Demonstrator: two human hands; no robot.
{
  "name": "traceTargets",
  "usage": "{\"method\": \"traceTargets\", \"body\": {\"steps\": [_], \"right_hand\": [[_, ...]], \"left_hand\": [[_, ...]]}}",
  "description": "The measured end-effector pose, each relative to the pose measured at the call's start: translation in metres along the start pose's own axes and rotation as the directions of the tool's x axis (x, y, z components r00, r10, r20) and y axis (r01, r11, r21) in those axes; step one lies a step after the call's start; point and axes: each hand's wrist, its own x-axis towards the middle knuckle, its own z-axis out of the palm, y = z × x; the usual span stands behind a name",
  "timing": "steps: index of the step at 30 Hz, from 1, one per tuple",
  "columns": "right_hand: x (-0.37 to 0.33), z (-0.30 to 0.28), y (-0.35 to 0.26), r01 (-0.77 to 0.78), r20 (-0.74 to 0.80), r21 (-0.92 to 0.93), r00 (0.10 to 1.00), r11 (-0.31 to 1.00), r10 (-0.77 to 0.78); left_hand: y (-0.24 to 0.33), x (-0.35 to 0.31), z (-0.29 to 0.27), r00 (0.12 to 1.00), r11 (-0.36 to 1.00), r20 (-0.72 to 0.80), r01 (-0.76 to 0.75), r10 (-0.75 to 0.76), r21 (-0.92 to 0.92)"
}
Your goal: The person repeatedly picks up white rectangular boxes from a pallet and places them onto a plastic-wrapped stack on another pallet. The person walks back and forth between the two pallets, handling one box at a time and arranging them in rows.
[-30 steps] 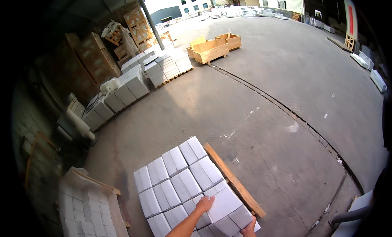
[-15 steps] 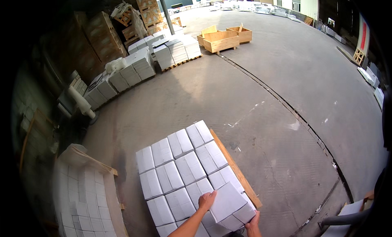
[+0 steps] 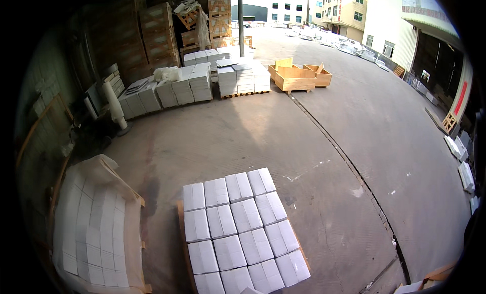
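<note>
Neither of my hands shows in the head view at this moment. In front of me, a block of white cardboard boxes [image 3: 246,215] stands in close rows on a wooden pallet [image 3: 185,243], whose edges stick out at the left and right. The box at the near right corner [image 3: 292,268] sits level with its neighbours. A small pale corner of something [image 3: 249,291] pokes in at the lower edge; the rest of it is cut off.
To the left stands another pallet load of white boxes [image 3: 93,233] wrapped in clear film. Stacked white boxes [image 3: 174,86], a film roll [image 3: 114,106] and wooden crates [image 3: 296,81] lie farther off. A dark floor groove [image 3: 349,160] runs along the right.
Both hands, which held a white box at the near right of the stack, have left the view. The view has tilted up, showing more of the yard and buildings.
</note>
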Motion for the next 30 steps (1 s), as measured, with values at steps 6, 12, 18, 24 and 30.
{"method": "traceTargets", "body": {"steps": [6, 12, 18, 24, 30], "right_hand": [[-0.039, 0.021, 0.024, 0.029, 0.103, -0.083, 0.994, 0.996, -0.021], [-0.066, -0.011, 0.057, 0.064, 0.142, -0.128, 0.989, 0.990, -0.046], [-0.101, -0.026, 0.105, 0.086, 0.222, -0.230, 0.974, 0.969, -0.034], [-0.141, -0.027, 0.162, 0.276, 0.306, -0.482, 0.942, 0.832, -0.136], [-0.135, 0.020, 0.227, 0.017, 0.241, -0.437, 0.966, 0.899, 0.098]], "left_hand": [[-0.085, -0.014, 0.030, 0.987, 0.996, -0.158, -0.021, 0.035, 0.091], [-0.045, -0.098, -0.016, 0.959, 0.948, -0.156, 0.192, -0.236, -0.252], [-0.143, -0.126, 0.048, 0.939, 0.820, -0.067, 0.259, -0.339, -0.510], [-0.146, -0.184, -0.013, 0.894, 0.722, 0.008, 0.367, -0.448, -0.586], [-0.246, -0.175, -0.009, 0.889, 0.730, -0.075, 0.322, -0.453, -0.603]]}}
